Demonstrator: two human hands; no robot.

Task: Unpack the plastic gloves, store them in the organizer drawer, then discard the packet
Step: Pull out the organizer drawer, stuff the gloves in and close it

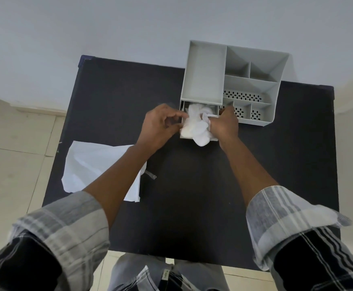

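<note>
A bunch of thin white plastic gloves [195, 127] fills the pulled-out drawer [213, 140] at the front of the grey organizer [202, 76]; part of the bunch hangs over the drawer's front edge. My right hand [224, 124] presses into the gloves from the right, fingers closed on them. Just left of the drawer, my left hand [160, 127] has its curled fingertips against the gloves. The empty white packet [93, 162] lies flat at the table's left edge, partly under my left forearm.
The black table [192, 196] carries the organizer at its far right, with several open compartments and perforated trays [242, 96]. A small clear plastic strip [151, 175] lies beside the packet. Tiled floor shows to the left and a pale wall behind.
</note>
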